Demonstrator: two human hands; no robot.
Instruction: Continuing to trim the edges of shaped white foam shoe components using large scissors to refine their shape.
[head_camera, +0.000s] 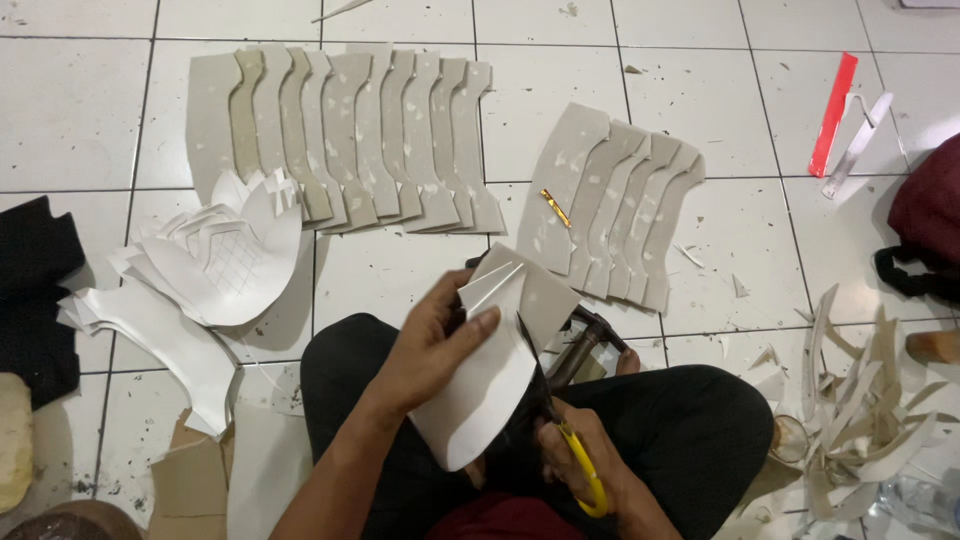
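Note:
My left hand (432, 345) grips a curved grey-white cardboard piece (490, 385) held over my lap, thumb pressed on its upper edge. Below and to the right of it, my right hand (578, 450) is closed on a pair of scissors with yellow handles (585, 470); the blades are hidden behind the piece. On the white tiled floor ahead lie a long row of overlapping cut cardboard shapes (350, 140) and a shorter row (615, 205) with a small gold strip (555, 207) on it.
A stack of white paper patterns (215, 260) lies at the left. A pile of offcut strips (860, 410) sits at the right. A red ruler (833, 113) and a clear ruler (858, 145) lie far right. Black fabric (35, 290) lies left, a dark red bag (930, 215) right.

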